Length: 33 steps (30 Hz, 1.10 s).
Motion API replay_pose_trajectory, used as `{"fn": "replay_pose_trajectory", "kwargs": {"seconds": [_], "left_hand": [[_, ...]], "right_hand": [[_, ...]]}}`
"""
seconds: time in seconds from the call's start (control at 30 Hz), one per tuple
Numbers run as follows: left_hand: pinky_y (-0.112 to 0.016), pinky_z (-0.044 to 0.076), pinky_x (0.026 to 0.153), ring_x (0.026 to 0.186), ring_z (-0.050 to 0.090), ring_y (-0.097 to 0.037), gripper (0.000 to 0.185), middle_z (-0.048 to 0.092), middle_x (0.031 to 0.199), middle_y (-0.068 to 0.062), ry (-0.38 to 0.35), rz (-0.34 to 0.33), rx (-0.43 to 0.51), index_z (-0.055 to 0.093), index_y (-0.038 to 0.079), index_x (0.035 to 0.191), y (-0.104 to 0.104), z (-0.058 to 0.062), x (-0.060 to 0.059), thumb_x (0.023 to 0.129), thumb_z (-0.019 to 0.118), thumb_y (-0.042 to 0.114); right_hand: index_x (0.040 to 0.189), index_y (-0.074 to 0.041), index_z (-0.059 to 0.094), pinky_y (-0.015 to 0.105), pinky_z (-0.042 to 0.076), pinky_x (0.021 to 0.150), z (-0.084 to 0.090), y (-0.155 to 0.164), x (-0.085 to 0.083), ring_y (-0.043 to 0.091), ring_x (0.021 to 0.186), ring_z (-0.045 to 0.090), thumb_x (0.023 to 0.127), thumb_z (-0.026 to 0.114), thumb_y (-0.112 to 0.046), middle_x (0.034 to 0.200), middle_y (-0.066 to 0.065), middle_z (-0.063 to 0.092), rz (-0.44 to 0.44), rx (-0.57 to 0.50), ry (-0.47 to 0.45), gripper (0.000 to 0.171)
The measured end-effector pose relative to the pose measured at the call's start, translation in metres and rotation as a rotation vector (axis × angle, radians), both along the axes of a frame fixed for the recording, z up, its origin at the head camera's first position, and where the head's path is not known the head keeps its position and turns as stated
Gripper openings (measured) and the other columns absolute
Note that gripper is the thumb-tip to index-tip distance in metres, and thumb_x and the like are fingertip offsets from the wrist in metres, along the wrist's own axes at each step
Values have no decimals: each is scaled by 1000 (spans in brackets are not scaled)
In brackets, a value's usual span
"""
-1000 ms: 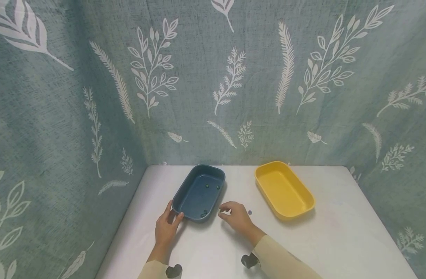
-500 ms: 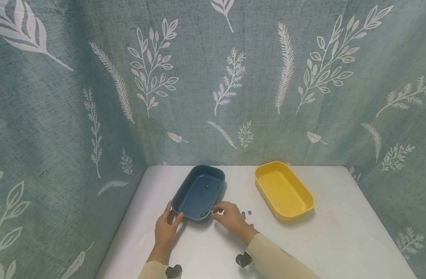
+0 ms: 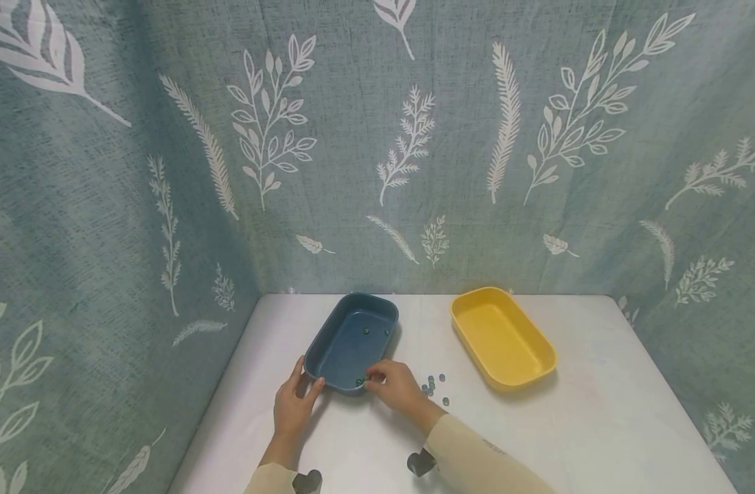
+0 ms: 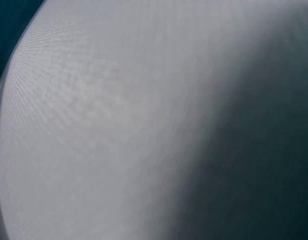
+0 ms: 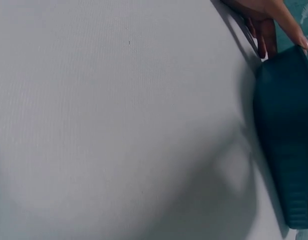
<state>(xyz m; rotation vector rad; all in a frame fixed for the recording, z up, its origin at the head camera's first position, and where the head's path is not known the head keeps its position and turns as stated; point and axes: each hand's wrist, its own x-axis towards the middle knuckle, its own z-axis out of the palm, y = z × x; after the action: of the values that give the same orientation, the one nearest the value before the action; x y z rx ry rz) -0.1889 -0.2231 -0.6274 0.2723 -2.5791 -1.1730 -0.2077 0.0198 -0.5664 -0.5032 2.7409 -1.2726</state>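
Note:
A deep blue tray (image 3: 349, 346) stands on the white table, with several small green beads (image 3: 366, 331) lying in it. My left hand (image 3: 292, 406) grips its near left corner, the thumb over the rim and the fingers along the outer side. Over the near right rim, my right hand (image 3: 395, 385) reaches in, thumb and forefinger pinched together at a small green bead. Its fingertips partly cover the beads in that corner. Several bluish beads (image 3: 431, 384) lie on the table to the right of my right hand.
A yellow tray (image 3: 504, 339) stands to the right on the white table (image 3: 587, 412). Patterned green-blue cloth (image 3: 346, 137) hangs behind and at both sides. The left wrist view shows mostly blurred table surface and dark shadow.
My right hand has moved left from the table to over the blue tray's near right rim, uncovering more bluish beads on the table. My left hand and both trays have stayed put.

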Motion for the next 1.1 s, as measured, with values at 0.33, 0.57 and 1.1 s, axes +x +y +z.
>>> {"fn": "replay_pose_trajectory", "kwargs": {"seconds": [0.33,0.57,1.1], "left_hand": [[-58,30,100,124,42,-37,72,44,138,-9,-9,3,-1,32,36,139,0,-1,-1,77,61,57],[-59,32,98,122,43,-39,72,44,138,-11,-3,-14,-11,29,38,140,-2,-3,0,78,59,59],[-57,30,101,125,41,-36,73,43,140,-6,-25,0,-7,31,34,140,-1,-1,0,78,59,58]], "right_hand": [[101,-20,66,16,46,67,-4,-9,0,-1,74,51,80,66,-31,78,-18,55,-16,6,-18,23],[101,-18,66,16,46,65,-2,-9,2,-1,73,50,80,66,-30,78,-18,55,-13,7,-6,24],[101,-21,66,16,48,68,-11,-5,2,-2,77,52,80,66,-33,81,-19,56,-26,-6,-16,24]]}}
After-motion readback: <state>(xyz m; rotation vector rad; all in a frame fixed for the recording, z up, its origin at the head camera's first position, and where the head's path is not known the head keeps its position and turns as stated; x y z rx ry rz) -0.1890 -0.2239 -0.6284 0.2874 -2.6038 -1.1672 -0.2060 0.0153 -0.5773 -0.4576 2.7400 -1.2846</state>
